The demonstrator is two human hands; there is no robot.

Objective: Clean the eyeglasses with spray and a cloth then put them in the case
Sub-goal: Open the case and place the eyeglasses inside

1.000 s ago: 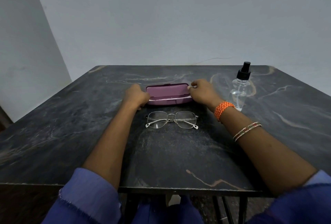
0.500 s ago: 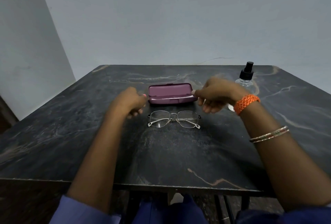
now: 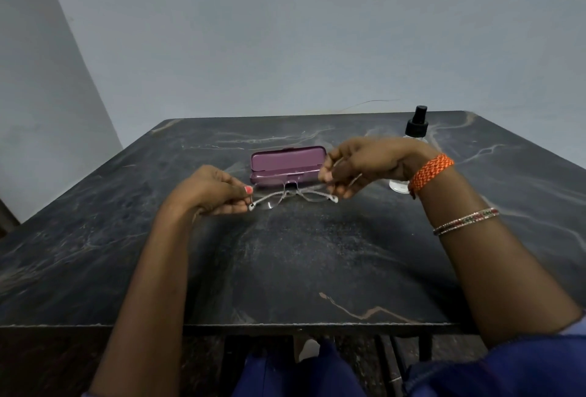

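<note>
Thin metal-framed eyeglasses point(image 3: 287, 196) hang just above the dark marble table point(image 3: 285, 263), in front of the open purple case point(image 3: 288, 162). My left hand point(image 3: 212, 190) pinches the frame's left end between thumb and fingers. My right hand point(image 3: 364, 163) curls its fingers round the frame's right side, and the right hinge shows below them. A pale sliver lies between the right fingers; I cannot tell if it is a cloth. The clear spray bottle point(image 3: 416, 125) with a black top stands behind my right wrist, mostly hidden.
The table's near edge point(image 3: 285, 323) runs in front of my lap. Grey walls stand close behind the table and to the left. The case's lid stands up toward the far side.
Both hands left the case and came to the eyeglasses. The eyeglasses, which lay flat on the table, are now held at both ends and raised slightly.
</note>
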